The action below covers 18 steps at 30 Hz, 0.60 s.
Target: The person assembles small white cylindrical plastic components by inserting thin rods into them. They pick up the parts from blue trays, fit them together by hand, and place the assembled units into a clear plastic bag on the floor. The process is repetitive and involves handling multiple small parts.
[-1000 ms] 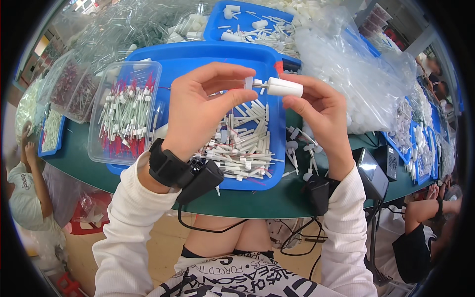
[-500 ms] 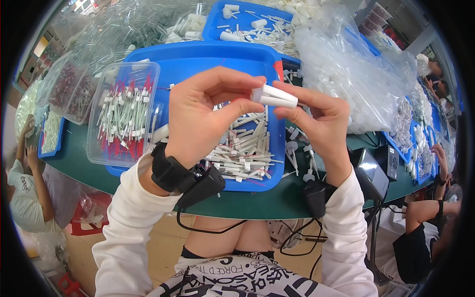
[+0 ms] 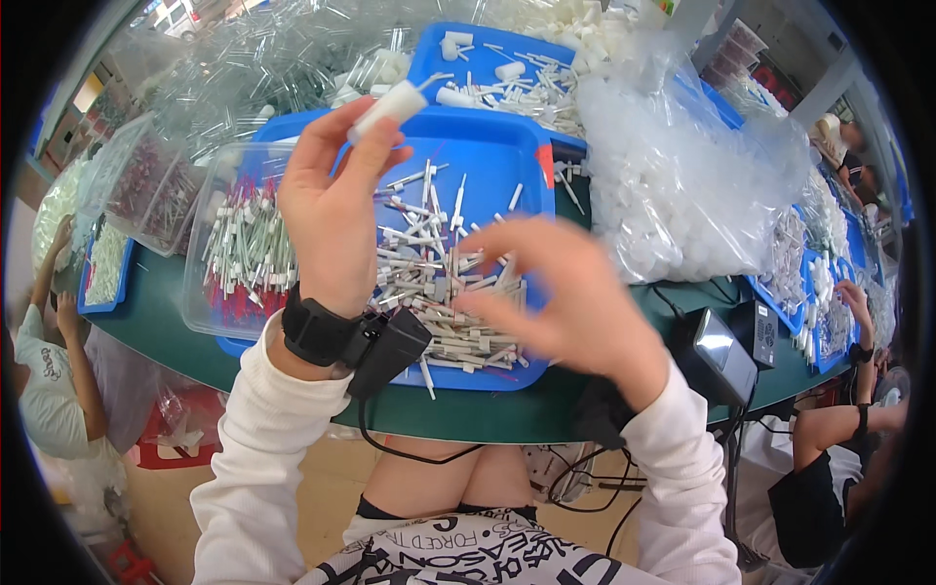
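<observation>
Your left hand gripped a white plug — a thin stem already jutting from its end — raised near the far edge of the blue tray. Your right hand, blurred, fingers parted and apparently empty, hung over the heaped sticks, many lying loose without such plugs.

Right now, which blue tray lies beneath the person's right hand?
The large central blue tray with the red patch on its rim: the right hand is over its white sticks. Other blue trays sit behind it or off to the sides.
</observation>
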{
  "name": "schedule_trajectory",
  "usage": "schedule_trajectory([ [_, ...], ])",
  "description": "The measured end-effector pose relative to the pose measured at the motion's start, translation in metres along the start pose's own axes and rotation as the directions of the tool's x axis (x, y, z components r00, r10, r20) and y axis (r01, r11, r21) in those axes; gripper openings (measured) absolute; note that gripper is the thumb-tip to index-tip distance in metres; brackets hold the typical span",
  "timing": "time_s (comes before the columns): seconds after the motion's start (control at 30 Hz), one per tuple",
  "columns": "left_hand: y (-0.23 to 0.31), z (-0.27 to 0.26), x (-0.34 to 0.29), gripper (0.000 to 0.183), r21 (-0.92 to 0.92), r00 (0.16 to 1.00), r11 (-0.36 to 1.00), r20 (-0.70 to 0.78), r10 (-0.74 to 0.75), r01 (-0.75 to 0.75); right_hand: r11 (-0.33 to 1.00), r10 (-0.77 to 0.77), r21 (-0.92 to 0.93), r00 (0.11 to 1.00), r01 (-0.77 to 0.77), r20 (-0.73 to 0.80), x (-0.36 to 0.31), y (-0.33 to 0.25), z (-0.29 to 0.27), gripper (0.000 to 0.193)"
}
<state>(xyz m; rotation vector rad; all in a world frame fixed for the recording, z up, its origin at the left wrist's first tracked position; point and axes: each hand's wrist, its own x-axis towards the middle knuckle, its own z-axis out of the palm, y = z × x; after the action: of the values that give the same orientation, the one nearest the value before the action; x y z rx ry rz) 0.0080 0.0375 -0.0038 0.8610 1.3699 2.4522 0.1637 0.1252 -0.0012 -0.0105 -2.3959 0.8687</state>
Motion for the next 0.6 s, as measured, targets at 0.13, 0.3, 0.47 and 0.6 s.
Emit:
schedule_trajectory([
  [0.13, 0.002, 0.001, 0.000, 0.024, 0.009, 0.999, 1.000, -0.043, 0.022, -0.022, 0.997, -0.065, 0.056, 0.909, 0.046, 0.411, 0.014, -0.016, 0.026, 0.025],
  [0.3, 0.006, -0.004, 0.002, 0.027, 0.007, 0.997, 1.000, -0.077, 0.017, -0.017, 0.991, -0.058, 0.133, 0.883, -0.005, 0.465, 0.018, -0.010, 0.027, 0.025],
  [0.47, 0.019, -0.007, 0.009, 0.024, -0.085, 0.987, 0.987, -0.087, 0.132, -0.140, 0.999, -0.033, 0.016, 0.928, 0.029, 0.372, 0.006, -0.009, 0.038, 0.026],
  [0.6, 0.035, -0.008, 0.009, 0.025, -0.096, 0.964, 0.962, -0.091, 0.248, -0.257, 0.996, -0.010, -0.074, 0.917, 0.043, 0.398, 0.003, -0.004, 0.034, 0.028],
])
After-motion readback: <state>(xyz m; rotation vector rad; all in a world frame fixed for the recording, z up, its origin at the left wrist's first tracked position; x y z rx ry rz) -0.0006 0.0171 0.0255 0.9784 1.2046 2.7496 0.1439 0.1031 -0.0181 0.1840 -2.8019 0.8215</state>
